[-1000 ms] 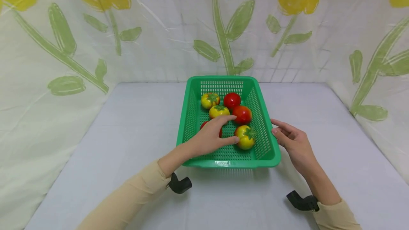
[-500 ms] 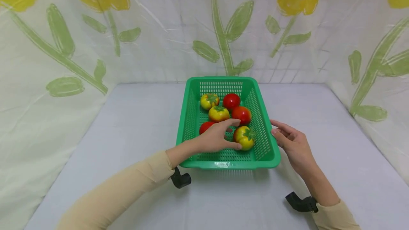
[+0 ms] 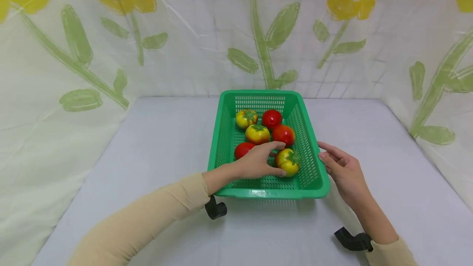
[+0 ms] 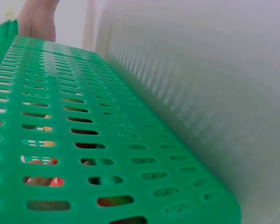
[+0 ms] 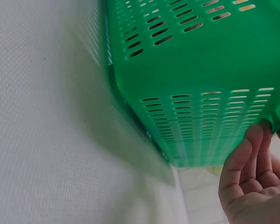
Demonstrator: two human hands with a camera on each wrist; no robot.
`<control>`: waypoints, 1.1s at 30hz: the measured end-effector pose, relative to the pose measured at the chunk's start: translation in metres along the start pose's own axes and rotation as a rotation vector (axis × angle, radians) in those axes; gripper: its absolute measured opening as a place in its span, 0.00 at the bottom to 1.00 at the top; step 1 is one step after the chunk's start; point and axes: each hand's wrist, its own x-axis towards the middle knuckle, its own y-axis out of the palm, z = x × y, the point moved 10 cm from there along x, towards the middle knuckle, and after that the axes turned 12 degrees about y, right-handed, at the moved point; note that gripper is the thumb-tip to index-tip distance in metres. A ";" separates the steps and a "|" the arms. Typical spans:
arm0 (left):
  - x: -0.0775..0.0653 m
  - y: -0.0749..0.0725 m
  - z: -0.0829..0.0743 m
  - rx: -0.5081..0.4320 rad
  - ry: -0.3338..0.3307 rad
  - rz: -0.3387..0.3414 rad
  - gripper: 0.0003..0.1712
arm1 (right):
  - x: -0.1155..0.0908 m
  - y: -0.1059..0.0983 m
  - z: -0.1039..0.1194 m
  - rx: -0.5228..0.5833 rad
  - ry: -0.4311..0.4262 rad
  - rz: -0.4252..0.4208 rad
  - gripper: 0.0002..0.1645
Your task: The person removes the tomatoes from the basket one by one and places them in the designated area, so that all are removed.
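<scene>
A green plastic basket (image 3: pixel 273 194) holds several shiny red and yellow tomatoes. My left hand (image 3: pixel 256 162) reaches over the basket's left side, with thumb and fingers curved round a yellow tomato (image 3: pixel 290 164) with a green leafy top at the front right. A red tomato (image 3: pixel 243 150) lies partly behind this hand. At the basket's right rim, my right hand (image 3: pixel 345 171) pinches the edge; in the right wrist view its fingers (image 5: pixel 254 158) hook under the lip. In the left wrist view the basket's slotted wall (image 4: pixel 84 93) hides most of the left hand.
Farther back in the basket lie two yellow tomatoes (image 3: pixel 257 134) and two red ones (image 3: pixel 283 135). The basket stands on a white table (image 3: pixel 166 143), before a white curtain (image 3: pixel 203 60) printed with yellow flowers. A black wrist mount (image 3: pixel 215 208) hangs by the basket's front left corner.
My left hand has moved right and toward the front, from above the basket's middle to the yellow tomato. The right hand stays at the rim.
</scene>
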 end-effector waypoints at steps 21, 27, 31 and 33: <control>0.000 0.013 -0.002 0.003 -0.006 0.069 0.41 | -0.001 0.001 0.000 0.053 -0.004 0.016 0.29; 0.001 0.015 -0.002 0.021 0.001 0.085 0.42 | -0.001 0.001 -0.001 0.045 0.007 0.008 0.30; 0.001 0.016 -0.002 0.038 0.014 0.096 0.43 | -0.002 0.001 -0.001 0.051 0.006 0.012 0.30; 0.002 0.016 -0.002 0.046 0.016 0.096 0.43 | -0.002 0.001 0.000 0.054 0.006 0.014 0.30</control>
